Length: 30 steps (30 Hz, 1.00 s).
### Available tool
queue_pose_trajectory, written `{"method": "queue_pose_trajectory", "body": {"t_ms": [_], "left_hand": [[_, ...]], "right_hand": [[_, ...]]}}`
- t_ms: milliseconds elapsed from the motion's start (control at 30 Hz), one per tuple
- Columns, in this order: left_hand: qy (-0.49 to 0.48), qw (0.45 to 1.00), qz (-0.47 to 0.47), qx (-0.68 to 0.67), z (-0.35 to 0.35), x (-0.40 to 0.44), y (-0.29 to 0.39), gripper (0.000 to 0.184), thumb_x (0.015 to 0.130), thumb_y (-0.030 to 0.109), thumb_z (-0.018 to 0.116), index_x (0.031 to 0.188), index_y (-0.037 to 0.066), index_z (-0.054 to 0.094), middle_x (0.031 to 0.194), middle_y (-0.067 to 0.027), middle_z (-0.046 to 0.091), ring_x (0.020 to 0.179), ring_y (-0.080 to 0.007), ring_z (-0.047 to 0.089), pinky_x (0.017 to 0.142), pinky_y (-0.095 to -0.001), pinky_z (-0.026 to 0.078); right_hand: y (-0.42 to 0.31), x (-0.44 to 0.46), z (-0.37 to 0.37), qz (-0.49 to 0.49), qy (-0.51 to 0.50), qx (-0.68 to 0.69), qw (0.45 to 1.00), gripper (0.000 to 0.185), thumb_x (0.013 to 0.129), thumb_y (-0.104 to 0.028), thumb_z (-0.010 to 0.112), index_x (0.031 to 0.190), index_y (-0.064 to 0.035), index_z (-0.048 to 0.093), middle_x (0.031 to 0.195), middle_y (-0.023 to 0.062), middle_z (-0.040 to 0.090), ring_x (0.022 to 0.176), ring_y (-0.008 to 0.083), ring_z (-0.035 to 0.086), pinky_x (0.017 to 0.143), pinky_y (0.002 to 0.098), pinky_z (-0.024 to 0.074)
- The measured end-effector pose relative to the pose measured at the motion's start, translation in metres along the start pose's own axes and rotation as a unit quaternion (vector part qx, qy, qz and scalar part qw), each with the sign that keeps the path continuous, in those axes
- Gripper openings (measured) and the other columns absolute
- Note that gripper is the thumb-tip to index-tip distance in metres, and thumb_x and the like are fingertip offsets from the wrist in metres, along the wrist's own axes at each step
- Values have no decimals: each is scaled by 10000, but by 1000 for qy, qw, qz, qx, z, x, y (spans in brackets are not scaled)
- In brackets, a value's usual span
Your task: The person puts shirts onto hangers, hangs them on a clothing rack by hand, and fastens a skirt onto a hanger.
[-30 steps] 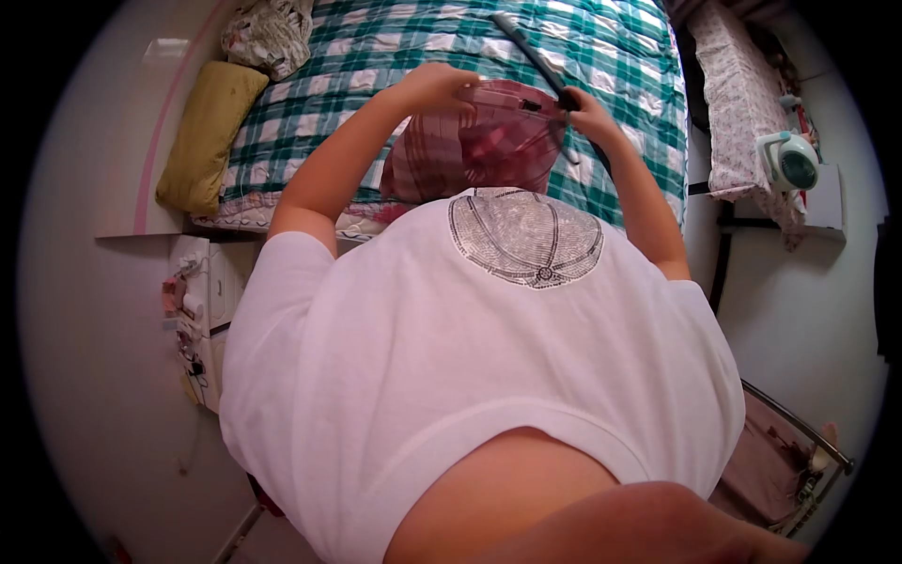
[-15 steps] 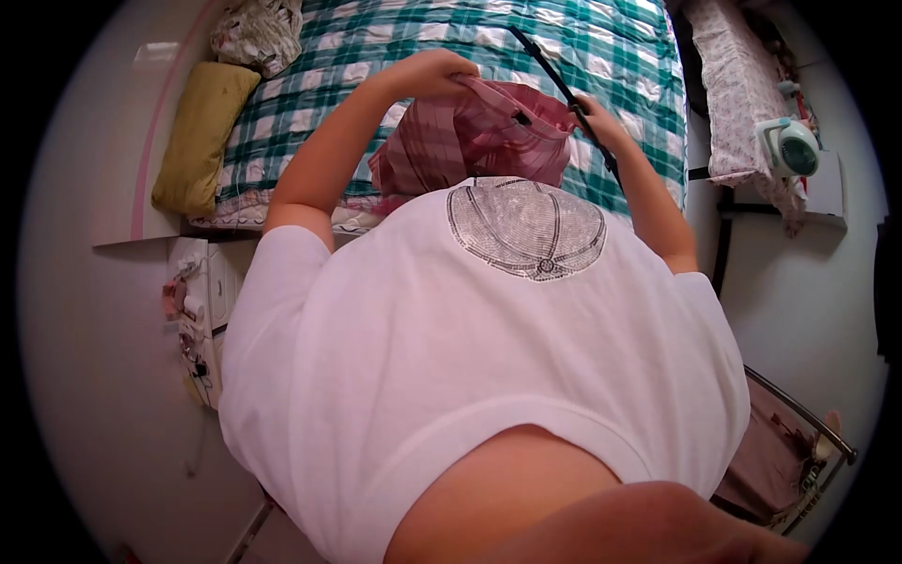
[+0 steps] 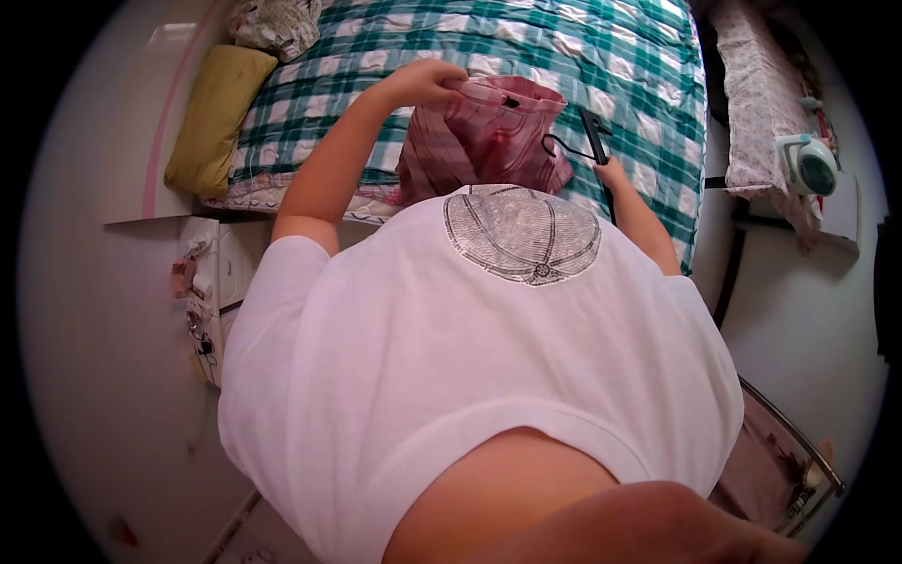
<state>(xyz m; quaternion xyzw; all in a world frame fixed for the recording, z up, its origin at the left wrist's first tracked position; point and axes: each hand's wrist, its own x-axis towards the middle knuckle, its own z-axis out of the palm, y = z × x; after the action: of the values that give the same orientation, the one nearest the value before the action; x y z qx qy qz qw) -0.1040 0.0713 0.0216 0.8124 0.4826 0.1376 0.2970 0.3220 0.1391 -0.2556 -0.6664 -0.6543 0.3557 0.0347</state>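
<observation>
My left hand grips the top edge of a pink plaid garment, closed on its waistband at the left. The waistband gapes, with a small dark piece at its front, and the cloth hangs toward my body. My right hand is closed round a black clothes hanger to the right of the garment. The hanger's wire hook points left, near the garment's right side. My white shirt hides the lower part of the garment.
Under my hands lies a bed with a green and white checked quilt. A yellow-green pillow and a crumpled patterned cloth lie at its left. A small fan stands at the right, and a white cabinet at the left.
My right hand has drawn away from the garment's right edge, lower and to the right. The hanger has turned so that its hook now shows. My left hand keeps its hold.
</observation>
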Motion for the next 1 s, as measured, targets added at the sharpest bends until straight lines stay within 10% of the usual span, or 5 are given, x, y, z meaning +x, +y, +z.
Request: {"method": "queue_pose_trajectory", "body": {"t_ms": [233,600,1000], "left_hand": [[5,1000,-17,-11,17,-2,3,246,712,124,602,930,21,554,761,-127,564,697,-227,544,644,-314,417],[21,995,89,28,28,9,7,295,606,109,654,884,46,577,698,-140,549,655,-307,538,601,-361,416],[17,1000,4,-6,19,-3,3,275,661,161,642,894,25,590,772,-121,618,649,-238,573,622,-317,442]], "right_hand": [[-1,26,40,-33,-69,157,985,465,692,-202,654,1078,13,509,958,143,602,877,217,589,763,292,455],[-210,-98,-37,-434,-83,189,877,427,748,-152,647,1131,-34,498,1046,82,577,1041,199,505,870,301,397],[-238,-107,-73,-370,-154,234,886,197,841,-186,568,955,-32,520,782,-15,488,732,98,415,655,227,360]]}}
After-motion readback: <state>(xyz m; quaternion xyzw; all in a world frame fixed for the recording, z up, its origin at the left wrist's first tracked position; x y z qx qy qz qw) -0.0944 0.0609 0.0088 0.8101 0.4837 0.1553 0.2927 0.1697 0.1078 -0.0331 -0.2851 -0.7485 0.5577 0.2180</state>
